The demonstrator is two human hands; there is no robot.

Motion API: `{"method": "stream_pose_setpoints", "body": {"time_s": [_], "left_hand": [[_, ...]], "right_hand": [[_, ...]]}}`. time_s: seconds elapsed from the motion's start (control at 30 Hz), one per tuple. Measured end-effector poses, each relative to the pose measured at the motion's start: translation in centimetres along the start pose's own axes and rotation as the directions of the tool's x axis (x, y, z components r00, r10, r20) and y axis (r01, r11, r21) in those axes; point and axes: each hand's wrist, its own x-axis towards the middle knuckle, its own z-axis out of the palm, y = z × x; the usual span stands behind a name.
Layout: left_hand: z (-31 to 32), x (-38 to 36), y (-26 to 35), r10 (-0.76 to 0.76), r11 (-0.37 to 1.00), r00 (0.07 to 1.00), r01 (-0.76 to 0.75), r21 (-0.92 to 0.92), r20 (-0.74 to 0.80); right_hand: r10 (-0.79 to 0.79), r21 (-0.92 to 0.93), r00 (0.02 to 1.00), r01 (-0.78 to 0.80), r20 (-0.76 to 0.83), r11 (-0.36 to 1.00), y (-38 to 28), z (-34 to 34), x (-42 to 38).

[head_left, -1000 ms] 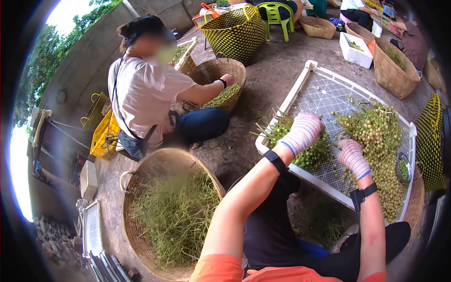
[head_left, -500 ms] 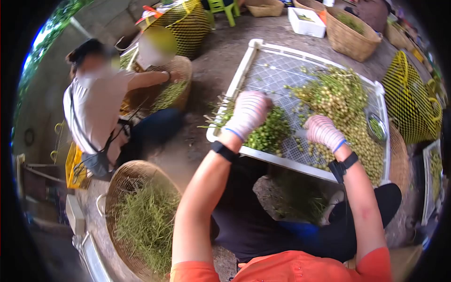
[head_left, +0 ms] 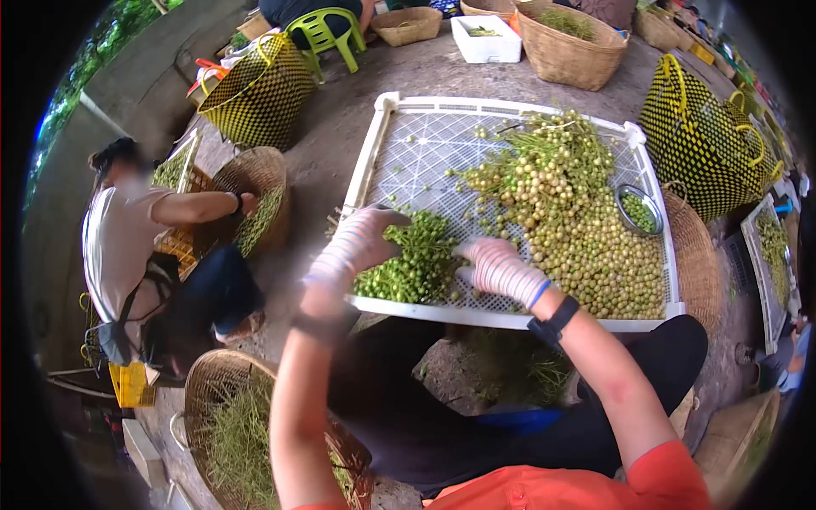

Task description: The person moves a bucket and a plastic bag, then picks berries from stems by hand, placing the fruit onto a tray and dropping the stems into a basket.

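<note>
My left hand (head_left: 355, 246), in a striped glove, is at the left side of a pile of small green berries on stems (head_left: 418, 259). Its fingers and thumb are apart, against the pile's edge. On the other side, my right hand (head_left: 503, 269) wears a matching glove; its thumb and fingers are parted toward the same pile. Both rest over a white mesh tray (head_left: 425, 157) in front of me. Yellowish loose berries (head_left: 586, 263) cover the tray's right side, with stemmed bunches (head_left: 552, 170) above them. A small metal bowl (head_left: 639, 211) holds green berries.
A basket of stripped stems (head_left: 234, 446) stands at lower left. Another person (head_left: 136, 246) crouches at left, reaching into a basket (head_left: 259, 183). Black-and-yellow woven baskets (head_left: 701, 136), a green chair (head_left: 327, 38) and a white box (head_left: 486, 41) surround the tray.
My right hand has moved from the yellowish berries to the green pile's right side. My left hand has moved to the pile's left edge, fingers apart. The view has shifted.
</note>
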Motion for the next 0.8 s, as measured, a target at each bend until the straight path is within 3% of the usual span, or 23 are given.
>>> {"method": "stream_pose_setpoints", "body": {"time_s": [0.03, 0.07, 0.1, 0.13, 0.2, 0.27, 0.3, 0.4, 0.47, 0.53, 0.57, 0.6, 0.67, 0.73, 0.77, 0.8], "left_hand": [[-1.5, 0.7, 0.8, -0.004, 1.0, 0.996, 0.006, -0.024, 0.09], [-2.2, 1.5, 2.0, -0.051, 0.995, 0.999, 0.05, 0.085, 0.009], [-2.4, 2.6, 3.1, -0.023, 0.975, 0.997, 0.039, 0.217, -0.075], [-2.4, 3.7, 4.4, 0.016, 0.938, 0.988, 0.038, 0.346, -0.153], [-0.8, 6.8, 6.0, 0.038, 0.94, 0.98, 0.032, 0.339, -0.197], [2.1, 10.5, 7.4, -0.279, 0.899, 0.96, 0.274, 0.341, -0.035], [4.2, 11.9, 7.1, -0.345, 0.909, 0.938, 0.326, 0.26, 0.029], [8.8, 14.3, 6.8, -0.511, 0.849, 0.808, 0.528, 0.025, 0.292], [10.9, 15.2, 6.1, -0.511, 0.853, 0.818, 0.521, 0.038, 0.263], [10.8, 15.4, 6.1, -0.482, 0.875, 0.856, 0.457, 0.161, 0.186], [10.5, 15.7, 5.9, -0.536, 0.835, 0.842, 0.52, 0.18, 0.055], [9.1, 15.5, 6.4, -0.524, 0.832, 0.852, 0.515, 0.208, -0.013], [7.9, 16.3, 4.6, -0.406, 0.87, 0.914, 0.389, 0.303, -0.006], [3.8, 15.0, 7.8, -0.258, 0.806, 0.955, 0.295, 0.514, -0.143], [2.8, 14.7, 5.8, 0.005, 0.834, 0.959, 0.152, 0.53, -0.283], [0.2, 13.5, 9.5, -0.146, 0.787, 0.947, 0.287, 0.547, -0.287]], "right_hand": [[0.035, 0.01, 0.999, -0.035, 0.014, 0.999, 0.4, -0.1, -0.3], [0.068, 0.019, 0.997, -0.068, 0.032, 0.997, 0.9, -0.2, -0.5], [0.075, 0.016, 0.997, -0.075, 0.035, 0.997, 1.4, -0.7, -0.6], [0.174, 0.071, 0.983, -0.178, 0.056, 0.982, 1.9, -1.5, -0.7], [0.278, 0.123, 0.958, -0.285, 0.074, 0.951, 3.3, -2.4, -0.6], [0.39, 0.19, 0.919, -0.395, 0.062, 0.899, 5.1, -3.2, -0.3], [0.388, 0.22, 0.921, -0.37, -0.045, 0.903, 5.6, -3.9, -0.8], [0.415, 0.314, 0.907, -0.376, -0.066, 0.872, 8.4, -4.6, -1.7], [0.474, 0.387, 0.88, -0.43, -0.019, 0.816, 10.2, -4.7, -2.3], [0.432, 0.479, 0.899, -0.348, -0.074, 0.806, 11.5, -4.7, -2.5], [0.435, 0.444, 0.894, -0.346, -0.113, 0.827, 11.9, -4.6, -2.8], [0.489, 0.502, 0.871, -0.403, -0.046, 0.765, 11.6, -5.1, -2.8], [0.471, 0.505, 0.875, -0.356, -0.116, 0.786, 11.9, -4.9, -2.9], [0.458, 0.508, 0.872, -0.319, -0.173, 0.8, 12.2, -4.3, -2.8], [0.448, 0.505, 0.864, -0.287, -0.231, 0.814, 12.4, -4.1, -2.9], [0.446, 0.507, 0.864, -0.283, -0.234, 0.814, 12.2, -4.3, -3.0]]}}
